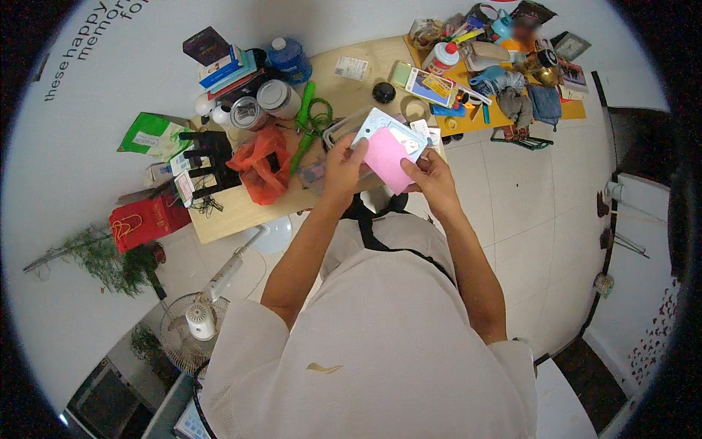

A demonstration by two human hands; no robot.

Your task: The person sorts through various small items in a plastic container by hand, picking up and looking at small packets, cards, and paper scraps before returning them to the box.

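Note:
Between both hands I hold a pink sheet of paper (388,159) against a light blue printed card or booklet (384,122), just past the front edge of the wooden table (230,215). My left hand (345,164) pinches the left side, its thumb on top near the pink sheet's upper corner. With its thumb pressed on the pink sheet, my right hand (434,178) grips the right side; its other fingers are partly hidden behind. Under and beyond the card lies a clear plastic container (341,129), partly covered by my left hand and the card.
An orange-red plastic bag (264,164), a green strap (305,112), lidded jars (278,99) and a black stand (211,159) crowd the left. Rightward are a tape roll (415,108), a white bottle with red cap (441,57) and clutter. A standing fan (200,321) is at lower left.

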